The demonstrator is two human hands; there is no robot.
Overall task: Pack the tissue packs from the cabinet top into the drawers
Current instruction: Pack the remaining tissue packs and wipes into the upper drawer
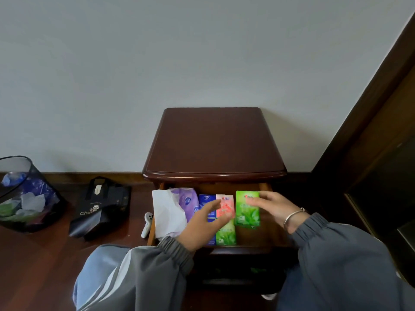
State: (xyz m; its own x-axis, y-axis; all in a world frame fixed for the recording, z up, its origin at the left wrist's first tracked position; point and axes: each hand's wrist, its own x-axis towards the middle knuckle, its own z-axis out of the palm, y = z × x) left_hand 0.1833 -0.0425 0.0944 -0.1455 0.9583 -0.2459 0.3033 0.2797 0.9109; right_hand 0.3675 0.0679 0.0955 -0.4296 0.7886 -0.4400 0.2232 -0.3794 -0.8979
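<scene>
The dark wooden cabinet top (213, 142) is bare. Its upper drawer (266, 187) is pulled out and holds a purple tissue pack (187, 202) with white tissue (166, 212) spilling out, a blue pack (206, 199), a pink pack (225, 207) and a green pack (225, 234) at the front. My right hand (274, 206) holds another green pack (247, 212) upright at the right end of the row. My left hand (202, 223) hovers over the blue and pink packs with fingers spread.
A dark mesh waste bin (24, 194) with crumpled wrappers stands at the left on the wooden floor. A black shopping bag (101, 209) lies beside it. A small white controller (147, 223) rests next to the drawer. A dark door frame (370, 131) rises on the right.
</scene>
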